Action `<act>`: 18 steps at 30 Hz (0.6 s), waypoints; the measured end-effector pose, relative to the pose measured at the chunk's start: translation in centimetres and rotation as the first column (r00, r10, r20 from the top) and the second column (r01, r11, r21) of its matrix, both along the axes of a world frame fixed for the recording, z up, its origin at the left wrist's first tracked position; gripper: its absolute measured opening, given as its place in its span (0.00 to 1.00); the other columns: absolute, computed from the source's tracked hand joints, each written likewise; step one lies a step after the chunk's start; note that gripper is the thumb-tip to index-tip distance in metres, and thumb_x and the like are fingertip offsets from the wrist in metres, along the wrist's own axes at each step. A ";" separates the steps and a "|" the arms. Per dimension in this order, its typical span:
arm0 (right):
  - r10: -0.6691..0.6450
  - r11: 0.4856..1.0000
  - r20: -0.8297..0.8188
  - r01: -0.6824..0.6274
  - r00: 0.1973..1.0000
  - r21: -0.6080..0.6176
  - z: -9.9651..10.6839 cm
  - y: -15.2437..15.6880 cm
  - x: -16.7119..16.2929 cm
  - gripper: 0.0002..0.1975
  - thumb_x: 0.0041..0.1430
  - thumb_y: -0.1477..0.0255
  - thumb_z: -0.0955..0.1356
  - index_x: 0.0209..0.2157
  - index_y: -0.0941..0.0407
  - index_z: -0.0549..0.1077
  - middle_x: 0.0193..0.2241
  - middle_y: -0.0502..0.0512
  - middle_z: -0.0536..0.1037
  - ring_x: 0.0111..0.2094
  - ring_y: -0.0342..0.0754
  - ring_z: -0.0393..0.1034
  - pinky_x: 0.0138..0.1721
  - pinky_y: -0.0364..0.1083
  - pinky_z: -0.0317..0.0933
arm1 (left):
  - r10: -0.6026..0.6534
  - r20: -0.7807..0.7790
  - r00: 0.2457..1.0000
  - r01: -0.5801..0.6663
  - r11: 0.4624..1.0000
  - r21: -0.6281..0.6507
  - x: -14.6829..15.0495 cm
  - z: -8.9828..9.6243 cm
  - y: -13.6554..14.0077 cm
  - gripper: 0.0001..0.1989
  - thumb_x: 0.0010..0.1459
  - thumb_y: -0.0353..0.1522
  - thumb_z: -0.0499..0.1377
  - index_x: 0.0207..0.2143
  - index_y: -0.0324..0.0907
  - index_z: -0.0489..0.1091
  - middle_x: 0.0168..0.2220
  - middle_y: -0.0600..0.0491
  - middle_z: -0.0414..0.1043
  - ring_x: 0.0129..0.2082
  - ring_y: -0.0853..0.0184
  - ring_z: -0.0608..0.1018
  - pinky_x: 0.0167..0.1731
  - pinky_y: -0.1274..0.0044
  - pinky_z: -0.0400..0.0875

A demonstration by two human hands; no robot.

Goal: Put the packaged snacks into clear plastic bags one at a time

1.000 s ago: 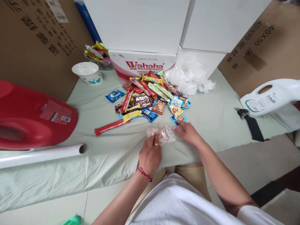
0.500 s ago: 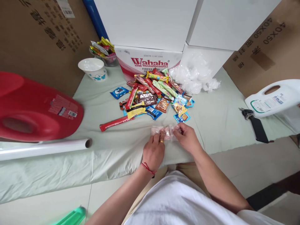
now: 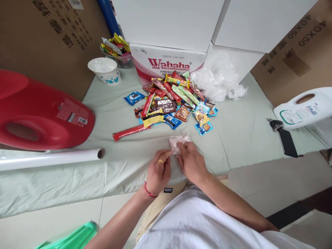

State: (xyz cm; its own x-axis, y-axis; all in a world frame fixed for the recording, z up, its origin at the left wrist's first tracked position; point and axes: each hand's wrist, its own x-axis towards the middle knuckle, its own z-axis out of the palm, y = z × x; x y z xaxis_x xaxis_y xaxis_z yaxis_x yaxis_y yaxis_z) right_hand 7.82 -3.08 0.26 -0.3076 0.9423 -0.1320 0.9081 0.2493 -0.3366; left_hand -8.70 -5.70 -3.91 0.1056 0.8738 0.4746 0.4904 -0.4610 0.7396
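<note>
A small packet wrapped in clear, crinkled plastic (image 3: 180, 139), with something pinkish inside, lies on the cloth near the table's front edge. My right hand (image 3: 192, 162) is over its right side, with the fingers bent and the tips pressed onto it. At its lower left corner is my left hand (image 3: 158, 171), fingers curled in and fingertips pinched at the edge of the plastic. A ring and a red cord bracelet are on the left hand. Beyond the packet lies a pile of wrapped snacks (image 3: 163, 108), with a long red stick-shaped snack (image 3: 131, 132) at its left front.
Crumpled clear plastic (image 3: 220, 79) sits against the white boxes, right of the pile. On the left are a paper cup (image 3: 105, 71), a red jug (image 3: 46, 114) and a roll of film (image 3: 52, 159). A white bottle (image 3: 303, 107), keys and a black phone (image 3: 287, 142) lie right.
My left hand has moved off the packet's top to its lower left corner. The right hand has shifted left onto the packet, and the plastic's right end is folded in.
</note>
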 end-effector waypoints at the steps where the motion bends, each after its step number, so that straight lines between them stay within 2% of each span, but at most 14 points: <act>1: -0.001 1.000 0.011 0.001 1.000 -0.004 -0.4 -0.2 -0.1 0.27 0.71 0.69 0.63 0.70 0.56 0.63 0.59 0.67 0.70 0.54 0.59 0.70 0.47 0.52 0.70 | 0.002 -0.005 1.000 -0.002 0.999 0.053 0.0 0.3 0.0 0.23 0.67 0.21 0.48 0.60 0.43 0.68 0.53 0.44 0.75 0.51 0.64 0.80 0.51 0.70 0.78; 3: -0.015 1.000 -0.003 0.015 1.000 -0.014 -1.1 -0.6 -0.3 0.28 0.70 0.72 0.63 0.69 0.57 0.63 0.59 0.68 0.70 0.55 0.59 0.70 0.50 0.54 0.71 | -0.105 -0.105 0.989 0.118 0.985 0.124 0.1 0.8 0.7 0.23 0.69 0.25 0.50 0.64 0.43 0.65 0.61 0.41 0.71 0.62 0.59 0.75 0.59 0.65 0.73; 5: -0.011 1.000 -0.076 0.011 0.997 -0.012 -1.5 -0.8 -0.2 0.29 0.68 0.75 0.63 0.69 0.57 0.63 0.62 0.68 0.69 0.58 0.60 0.69 0.55 0.56 0.70 | -0.232 -0.269 0.935 0.261 0.963 0.074 0.2 0.8 2.1 0.24 0.72 0.32 0.50 0.68 0.42 0.62 0.66 0.40 0.68 0.69 0.55 0.68 0.67 0.59 0.64; 8: 0.079 0.997 -0.260 -0.077 0.962 0.016 -1.6 -1.4 1.1 0.35 0.66 0.74 0.66 0.72 0.57 0.58 0.71 0.68 0.58 0.69 0.62 0.58 0.63 0.59 0.65 | -0.303 -0.462 0.834 0.292 0.951 -0.098 -0.1 0.5 3.9 0.30 0.74 0.41 0.46 0.72 0.38 0.57 0.69 0.40 0.65 0.72 0.52 0.62 0.70 0.56 0.54; 10: 0.145 0.989 -0.390 -0.147 0.909 0.025 -1.5 -1.9 2.9 0.32 0.66 0.72 0.68 0.70 0.54 0.62 0.72 0.65 0.55 0.69 0.61 0.57 0.65 0.60 0.63 | -0.309 -0.548 0.777 0.278 0.950 -0.141 -0.3 0.2 4.3 0.35 0.72 0.47 0.46 0.73 0.37 0.55 0.72 0.40 0.60 0.74 0.50 0.58 0.70 0.56 0.52; 12: 0.122 0.991 -0.490 -0.136 0.863 0.007 -1.4 -2.4 5.0 0.24 0.68 0.69 0.67 0.64 0.50 0.70 0.70 0.63 0.60 0.62 0.57 0.67 0.61 0.59 0.68 | -0.271 -0.625 0.732 0.246 0.961 -0.128 -0.1 0.0 4.1 0.36 0.71 0.48 0.48 0.73 0.36 0.55 0.73 0.39 0.55 0.74 0.48 0.57 0.70 0.54 0.52; 14: 0.018 0.999 -0.558 -0.040 0.829 -0.028 -1.3 -2.8 6.9 0.17 0.70 0.66 0.67 0.58 0.49 0.76 0.66 0.63 0.66 0.49 0.52 0.75 0.50 0.55 0.74 | -0.206 -0.693 0.691 0.191 0.976 -0.100 0.5 -0.1 3.8 0.34 0.71 0.45 0.50 0.72 0.35 0.56 0.74 0.37 0.54 0.73 0.46 0.58 0.69 0.52 0.52; 16: -0.106 0.994 -0.615 0.077 0.782 -0.074 -1.4 -3.0 8.4 0.14 0.71 0.63 0.67 0.53 0.49 0.79 0.63 0.63 0.70 0.39 0.47 0.75 0.42 0.51 0.75 | -0.154 -0.737 0.658 0.142 0.987 -0.079 1.2 -0.1 4.0 0.30 0.72 0.39 0.50 0.71 0.34 0.59 0.72 0.36 0.57 0.72 0.46 0.61 0.67 0.51 0.54; 18: -0.200 0.980 -0.668 0.160 0.717 -0.121 -1.5 -2.9 9.3 0.13 0.70 0.61 0.67 0.49 0.51 0.80 0.59 0.62 0.72 0.37 0.45 0.74 0.39 0.48 0.73 | -0.120 -0.753 0.647 0.110 0.992 -0.064 1.6 -0.2 4.7 0.27 0.71 0.34 0.50 0.69 0.35 0.62 0.70 0.36 0.62 0.69 0.47 0.65 0.65 0.52 0.59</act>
